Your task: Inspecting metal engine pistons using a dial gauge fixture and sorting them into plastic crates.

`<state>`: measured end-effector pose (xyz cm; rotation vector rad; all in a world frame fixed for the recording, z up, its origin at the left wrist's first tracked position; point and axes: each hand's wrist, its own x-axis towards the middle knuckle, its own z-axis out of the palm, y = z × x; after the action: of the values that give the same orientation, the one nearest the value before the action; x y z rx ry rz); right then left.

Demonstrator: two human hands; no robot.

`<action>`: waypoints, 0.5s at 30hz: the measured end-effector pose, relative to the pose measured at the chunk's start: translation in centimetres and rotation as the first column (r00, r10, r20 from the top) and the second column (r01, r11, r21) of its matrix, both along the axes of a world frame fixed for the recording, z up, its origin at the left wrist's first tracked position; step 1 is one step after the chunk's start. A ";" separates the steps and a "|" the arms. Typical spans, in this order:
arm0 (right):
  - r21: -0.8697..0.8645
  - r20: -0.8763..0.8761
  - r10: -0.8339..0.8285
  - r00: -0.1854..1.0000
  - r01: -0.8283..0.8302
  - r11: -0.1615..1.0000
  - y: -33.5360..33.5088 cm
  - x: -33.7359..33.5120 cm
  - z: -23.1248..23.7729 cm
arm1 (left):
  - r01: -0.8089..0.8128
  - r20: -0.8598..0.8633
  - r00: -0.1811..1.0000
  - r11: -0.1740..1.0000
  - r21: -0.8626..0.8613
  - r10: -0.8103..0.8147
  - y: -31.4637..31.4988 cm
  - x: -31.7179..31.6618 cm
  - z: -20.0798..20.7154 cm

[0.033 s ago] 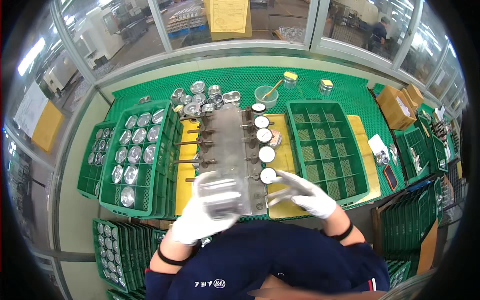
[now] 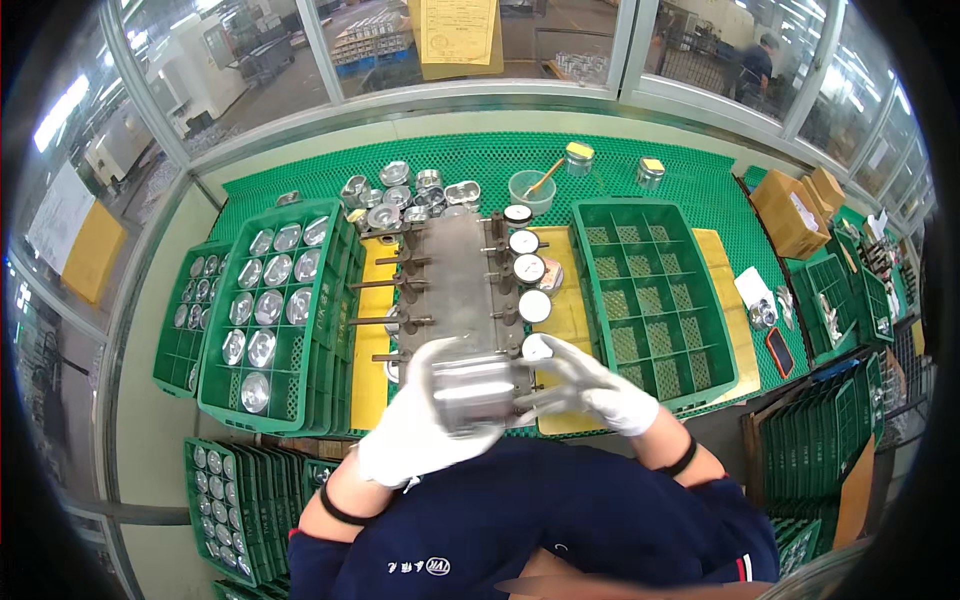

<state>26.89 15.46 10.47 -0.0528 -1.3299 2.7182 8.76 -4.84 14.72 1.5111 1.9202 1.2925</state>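
— What does the left hand point(image 2: 420, 435) have?

— Gloved in white, it is wrapped around a shiny round metal part point(image 2: 470, 392), fingers curled over its near side. The part is blurred, so its finer shape cannot be told. It sits low in the frame, just above the person's dark blue chest, at the near end of the grey gauge fixture point(image 2: 458, 285).

— And the right hand point(image 2: 600, 392)?

— Also gloved, its fingers stretch leftward and touch the same metal part from the right side; it looks like a loose pinch rather than a full grasp.

— What lies around them?

— The fixture runs away from the person, with a row of round dial gauges point(image 2: 527, 268) along its right edge and rods sticking out on its left. Left of it stands a green crate point(image 2: 275, 310) filled with similar shiny parts. Right of it stands a green divided crate point(image 2: 650, 290) with bare cells. Beyond the fixture, loose metal parts point(image 2: 410, 195) cluster on the counter point(image 2: 620, 160) with its green mat, near a green cup point(image 2: 531, 190) holding a stick.
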 end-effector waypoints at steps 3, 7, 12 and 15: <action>-0.368 -0.026 0.149 0.989 -0.148 0.918 -3.2 -2.4 -2.5 | 0.047 -0.069 0.996 0.998 -0.038 -0.050 1.4 1.4 1.5; -0.258 0.214 0.052 0.975 0.005 0.966 -3.6 -3.2 -2.7 | 0.159 -0.516 0.854 0.976 0.151 -0.060 -1.1 -1.2 6.9; -0.351 -0.034 0.226 0.974 -0.223 0.909 -4.8 -4.6 -3.3 | 0.096 -0.201 0.973 0.598 0.796 0.110 -10.0 -1.9 7.6; -0.199 0.161 0.042 0.986 -0.009 0.980 -6.7 -5.3 -2.3 | 0.580 -0.566 0.813 -0.288 0.762 0.139 -8.4 -2.6 8.5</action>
<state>21.60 8.71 8.16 -0.2854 -1.0967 2.9142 6.15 -13.24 23.23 2.8994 -0.1952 2.6317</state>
